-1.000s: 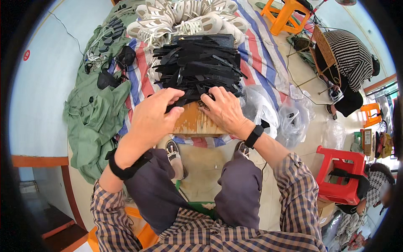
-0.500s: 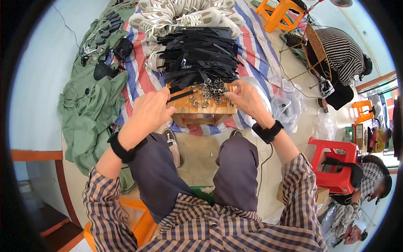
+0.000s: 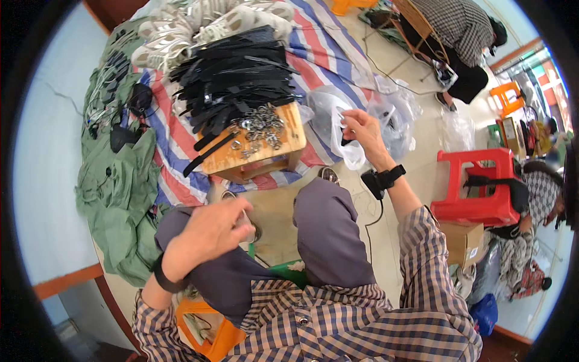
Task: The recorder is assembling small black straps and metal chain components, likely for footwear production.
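My right hand (image 3: 363, 131) is over the mouth of a white plastic bag (image 3: 338, 123), thumb and fingertips pinched together. A small dark piece shows just under the fingertips; its kind is too small to make out. My left hand (image 3: 211, 232), slightly blurred, hovers above my left thigh, its fingers loosely bent and apart with nothing visible in them. Ahead, a small wooden stool (image 3: 294, 130) bears a heap of shiny metal buckles (image 3: 262, 128). Behind these lies a large pile of black straps (image 3: 238, 75). Two black straps, one of them a front strap (image 3: 208, 155), stick out over the stool's left edge.
Beige-white sneakers (image 3: 241, 24) stand behind the straps on a striped sheet (image 3: 316, 45). Green cloth (image 3: 117, 193) covers the floor at left. To the right are a red plastic stool (image 3: 476, 187), a cardboard box (image 3: 461, 241) and more clear bags (image 3: 395, 117). Two other people sit farther right.
My left hand has drawn back from the stool to above my thigh. My right hand has left the buckles and moved right, over the white bag. The view has shifted to the right.
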Demonstrator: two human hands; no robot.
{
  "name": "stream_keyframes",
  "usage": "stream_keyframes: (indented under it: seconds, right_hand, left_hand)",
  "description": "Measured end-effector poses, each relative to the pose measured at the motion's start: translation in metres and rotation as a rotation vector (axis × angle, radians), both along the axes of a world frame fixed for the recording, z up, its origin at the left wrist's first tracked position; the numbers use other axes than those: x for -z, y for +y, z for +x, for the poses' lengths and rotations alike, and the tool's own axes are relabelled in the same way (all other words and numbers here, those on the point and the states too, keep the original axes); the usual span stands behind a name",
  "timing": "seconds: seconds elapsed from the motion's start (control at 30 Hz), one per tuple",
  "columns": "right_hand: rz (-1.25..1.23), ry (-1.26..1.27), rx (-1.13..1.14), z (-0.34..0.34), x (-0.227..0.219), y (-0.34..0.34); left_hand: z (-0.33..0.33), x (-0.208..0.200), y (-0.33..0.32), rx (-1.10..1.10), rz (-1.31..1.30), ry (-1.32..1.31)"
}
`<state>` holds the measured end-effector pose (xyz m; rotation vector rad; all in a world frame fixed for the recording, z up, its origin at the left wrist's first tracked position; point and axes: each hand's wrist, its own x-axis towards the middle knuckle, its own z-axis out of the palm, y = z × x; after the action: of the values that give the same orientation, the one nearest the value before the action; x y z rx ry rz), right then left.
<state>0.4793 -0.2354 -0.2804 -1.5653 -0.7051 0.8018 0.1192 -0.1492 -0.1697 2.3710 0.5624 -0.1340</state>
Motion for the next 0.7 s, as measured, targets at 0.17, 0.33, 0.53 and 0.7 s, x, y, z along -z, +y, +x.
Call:
stream_keyframes:
  seconds: [0.17,0.33,0.53,0.7]
  right_hand:
    - [-0.19,0.242,0.201,0.031,0.054,-0.086]
    - [-0.192,0.095,0.42,0.104,0.105,-0.12]
    - [-0.397,-0.572,0.582,0.221,0.191,-0.087]
    - [-0.592,-0.815,0.443,0.278,0.232,-0.064]
  left_hand:
    - [0.015,0.013,-0.025,0.191,-0.045,0.091]
    - [0.043,0.005,-0.042,0.229,-0.049,0.243]
    - [0.074,0.031,-0.058,0.287,-0.151,0.318]
    - [0.093,0.068,-0.052,0.21,-0.202,0.428]
